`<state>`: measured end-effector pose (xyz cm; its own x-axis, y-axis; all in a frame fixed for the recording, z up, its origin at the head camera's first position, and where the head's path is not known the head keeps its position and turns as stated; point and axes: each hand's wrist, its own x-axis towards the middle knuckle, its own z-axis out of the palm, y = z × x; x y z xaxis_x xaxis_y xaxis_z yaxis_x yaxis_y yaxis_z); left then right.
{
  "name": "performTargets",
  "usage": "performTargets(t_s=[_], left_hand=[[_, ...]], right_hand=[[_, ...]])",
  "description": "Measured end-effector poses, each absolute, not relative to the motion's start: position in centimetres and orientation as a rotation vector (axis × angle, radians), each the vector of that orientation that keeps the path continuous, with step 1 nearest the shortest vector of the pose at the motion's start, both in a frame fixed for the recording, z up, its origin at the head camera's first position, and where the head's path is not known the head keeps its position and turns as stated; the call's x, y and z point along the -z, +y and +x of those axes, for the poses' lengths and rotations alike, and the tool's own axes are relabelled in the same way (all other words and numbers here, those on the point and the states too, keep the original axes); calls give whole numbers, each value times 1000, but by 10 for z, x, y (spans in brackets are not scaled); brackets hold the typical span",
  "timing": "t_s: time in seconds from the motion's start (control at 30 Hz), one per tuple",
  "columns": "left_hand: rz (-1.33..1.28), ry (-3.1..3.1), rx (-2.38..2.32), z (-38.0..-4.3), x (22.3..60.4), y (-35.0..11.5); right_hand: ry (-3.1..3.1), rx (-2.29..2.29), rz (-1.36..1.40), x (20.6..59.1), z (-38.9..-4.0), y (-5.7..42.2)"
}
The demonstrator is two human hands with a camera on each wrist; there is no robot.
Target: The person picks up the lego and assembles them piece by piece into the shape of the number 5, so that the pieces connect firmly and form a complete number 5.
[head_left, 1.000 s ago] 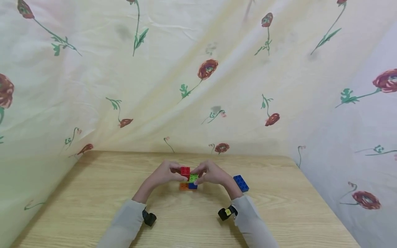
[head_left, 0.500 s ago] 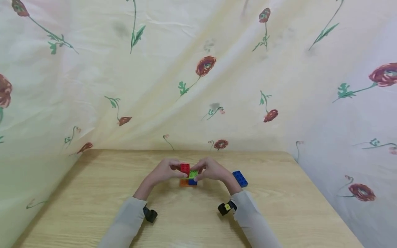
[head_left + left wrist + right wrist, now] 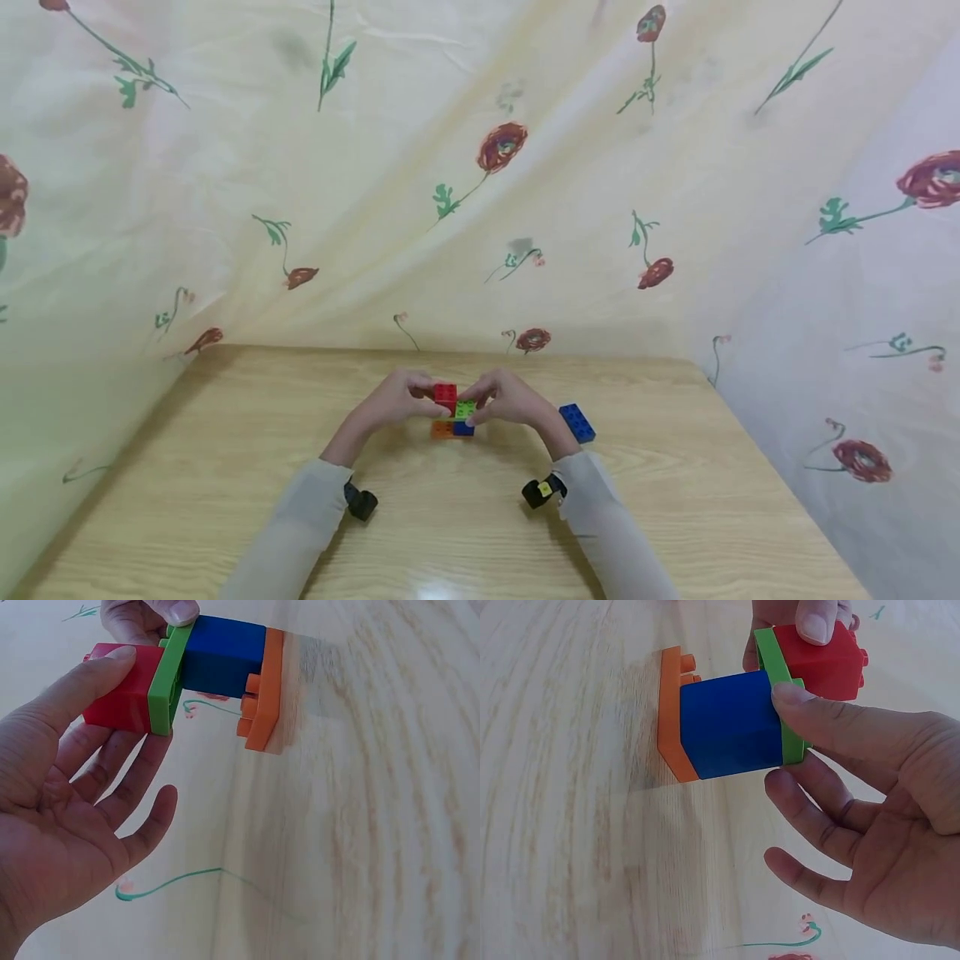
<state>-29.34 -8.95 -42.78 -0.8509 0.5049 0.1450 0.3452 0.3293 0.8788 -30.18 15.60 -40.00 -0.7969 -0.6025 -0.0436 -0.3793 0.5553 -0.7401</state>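
A small stack of toy building bricks stands on the table between both hands. At its bottom lies a flat orange brick [image 3: 268, 697], with a blue brick [image 3: 731, 724] on one end of it. A flat green brick [image 3: 166, 690] tops the blue one and juts out to the left over the orange. On that overhang sits a red brick [image 3: 124, 690]. My left hand [image 3: 401, 398] pinches the red brick between thumb and fingers. My right hand [image 3: 510, 400] pinches the green brick, its thumb near the top of the blue one.
A separate blue brick [image 3: 577, 423] lies on the wooden table [image 3: 442, 508] just right of the right wrist. A floral cloth [image 3: 375, 208] hangs behind and at both sides. Each wrist wears a black camera.
Both hands keep their pinch on the red and green bricks, and the stack looks the same. The head view has tilted slightly, so the scene sits a little higher.
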Motion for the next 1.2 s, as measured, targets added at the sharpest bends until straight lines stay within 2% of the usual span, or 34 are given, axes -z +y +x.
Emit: performTargets(t_s=[0.8,1.2], left_hand=[[748,2425,-1589,-289,426,-87],[691,2468,-1562,-287,425,-86]], right_hand=[[2533,966,-841,394,-299,156],[2546,951,-930,383,-308,195]])
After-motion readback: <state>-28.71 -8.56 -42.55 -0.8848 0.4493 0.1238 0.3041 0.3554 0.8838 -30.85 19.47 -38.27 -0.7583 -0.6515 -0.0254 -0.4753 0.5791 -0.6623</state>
